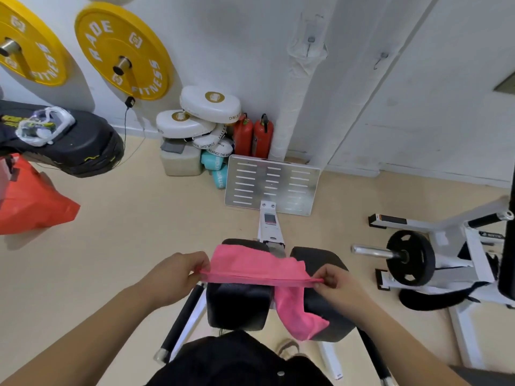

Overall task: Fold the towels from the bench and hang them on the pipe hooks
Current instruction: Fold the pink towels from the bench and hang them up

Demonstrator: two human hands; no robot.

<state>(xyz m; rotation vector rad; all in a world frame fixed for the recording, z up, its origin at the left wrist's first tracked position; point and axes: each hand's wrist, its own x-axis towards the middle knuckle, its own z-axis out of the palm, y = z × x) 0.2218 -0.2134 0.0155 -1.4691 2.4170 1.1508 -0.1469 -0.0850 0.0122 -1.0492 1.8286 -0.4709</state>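
Head view, left to right. Two glossy yellow disc-shaped weight plates (122, 50) hung on steel pegs on the white wall; below them lay a black padded block (69, 140) bearing a clear plastic wrapper, with an orange bag (30, 207) beneath it. The left hand (178, 274) was closed in a pinch on the left end of the pink towel (250, 264), a soft, finely napped cloth. The towel was stretched as a taut folded edge between both hands, above the worktop (239, 305), whose two black rounded vinyl pads were split by a narrow gap; one loose end drooped down across the right pad. The right hand (334, 284) was likewise pinched shut on the towel's right end. Beyond the pads, a white frame beam led to a slotted, matt metal foot plate (273, 183). Behind it, in the corner, stood white oval boxing pads (209, 103) stacked on a pale container, and two red fire extinguishers (253, 136). A white wrapped pipe (295, 107) rose up the wall; a small metal hook (310, 41) showed on it, and another hook (383, 58) to its right, both bare. At far right, a white machine frame carried a black round plate (411, 257) on a chrome bar. Beige floor lay open to the left of the worktop; the right side was crowded by the machine
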